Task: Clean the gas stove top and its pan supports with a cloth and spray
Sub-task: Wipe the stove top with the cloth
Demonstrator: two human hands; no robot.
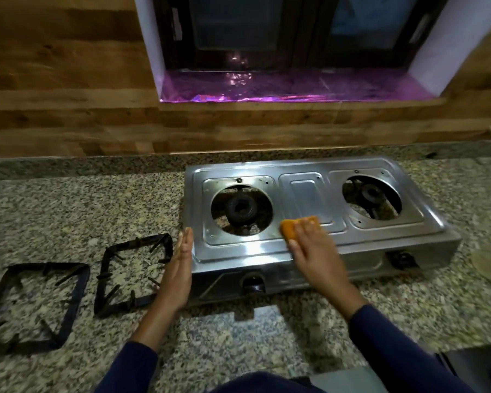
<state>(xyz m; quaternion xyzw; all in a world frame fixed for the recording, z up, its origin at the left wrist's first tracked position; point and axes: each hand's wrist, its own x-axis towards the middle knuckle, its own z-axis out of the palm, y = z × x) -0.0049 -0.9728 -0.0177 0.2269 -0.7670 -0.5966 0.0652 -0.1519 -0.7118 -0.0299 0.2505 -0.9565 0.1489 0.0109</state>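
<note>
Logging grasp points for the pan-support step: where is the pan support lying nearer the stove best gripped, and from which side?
Probably take the pan support by its far bar, between two prongs, coming down from above. It lies flat on the counter, so fingers can close over a thin bar but not slide under. The left hand partly hides its right bar.

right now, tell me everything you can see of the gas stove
The gas stove is a two-burner unit in shiny stainless steel, standing on the speckled granite counter. Two round openings show dark burners, left and right, bare of the pan supports; a raised panel lies between. Two dark knobs sit on its front. The left hand lies flat against its left edge; the right hand grips an orange cloth on the top beside the left opening.
</note>
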